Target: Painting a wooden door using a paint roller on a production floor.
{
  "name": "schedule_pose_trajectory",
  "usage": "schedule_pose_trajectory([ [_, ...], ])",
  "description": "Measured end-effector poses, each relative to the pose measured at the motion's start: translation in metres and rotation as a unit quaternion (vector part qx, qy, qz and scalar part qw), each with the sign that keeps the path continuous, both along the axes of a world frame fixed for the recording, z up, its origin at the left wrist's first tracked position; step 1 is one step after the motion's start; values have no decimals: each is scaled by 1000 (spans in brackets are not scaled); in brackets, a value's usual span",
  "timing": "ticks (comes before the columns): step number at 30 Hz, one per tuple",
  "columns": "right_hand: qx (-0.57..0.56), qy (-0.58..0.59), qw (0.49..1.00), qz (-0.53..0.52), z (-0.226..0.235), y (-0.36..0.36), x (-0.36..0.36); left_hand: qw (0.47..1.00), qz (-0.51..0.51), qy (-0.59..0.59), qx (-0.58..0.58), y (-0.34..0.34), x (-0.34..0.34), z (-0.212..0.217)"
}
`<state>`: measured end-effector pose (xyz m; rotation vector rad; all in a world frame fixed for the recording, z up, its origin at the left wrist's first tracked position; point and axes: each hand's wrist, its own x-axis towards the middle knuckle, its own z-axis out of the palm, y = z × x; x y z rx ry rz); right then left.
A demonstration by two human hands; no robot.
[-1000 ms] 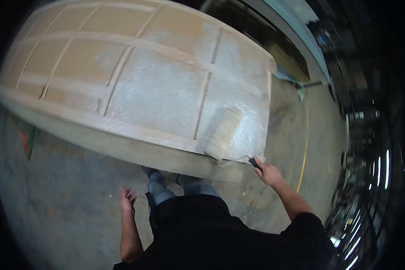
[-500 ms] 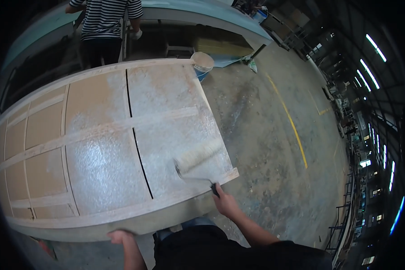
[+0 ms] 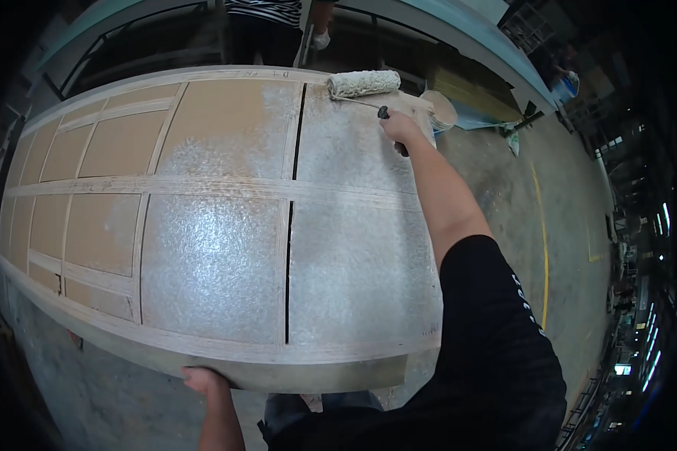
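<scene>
A large framed panel (image 3: 353, 248) lies flat before me, with wooden strips dividing brown board sections. Wet, whitish coating covers its right-hand sections and part of those left of the dark slot. My right hand (image 3: 403, 131) is closed round the dark handle of a paint roller (image 3: 365, 84). The roller's fluffy, coated sleeve is at the panel's far right edge, with my arm stretched over the right side. Low at the near edge, my left hand (image 3: 203, 379) is closed against the panel's side; some of its fingers are hidden.
Beyond the far right corner stands a bucket with a round pale top (image 3: 440, 111). Across the panel is a person in a striped shirt (image 3: 267, 11), one gloved hand showing. A long pale-blue surface (image 3: 459, 30) runs behind. A yellow line (image 3: 543, 240) marks the concrete floor.
My right hand has pushed the roller from the near right section up to the far edge. My left hand stays at the near edge. The view has shifted, and the other person appears farther right.
</scene>
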<state>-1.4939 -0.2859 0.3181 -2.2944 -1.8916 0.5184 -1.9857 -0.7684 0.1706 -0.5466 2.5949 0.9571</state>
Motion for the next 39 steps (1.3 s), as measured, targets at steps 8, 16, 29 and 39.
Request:
schedule_pose_trajectory([
  [8,-54,-35,994,-83,15,-285,25,998,-5,-14,-59,4,3,7],
  [16,-124,33,960,-248,53,-570,-39,998,-19,-57,-36,10,12,26],
  [29,51,-14,991,-126,-40,-80,115,997,-47,13,-57,15,24,24],
  [39,62,-19,995,-77,-33,-40,127,999,-39,7,-33,6,15,10],
])
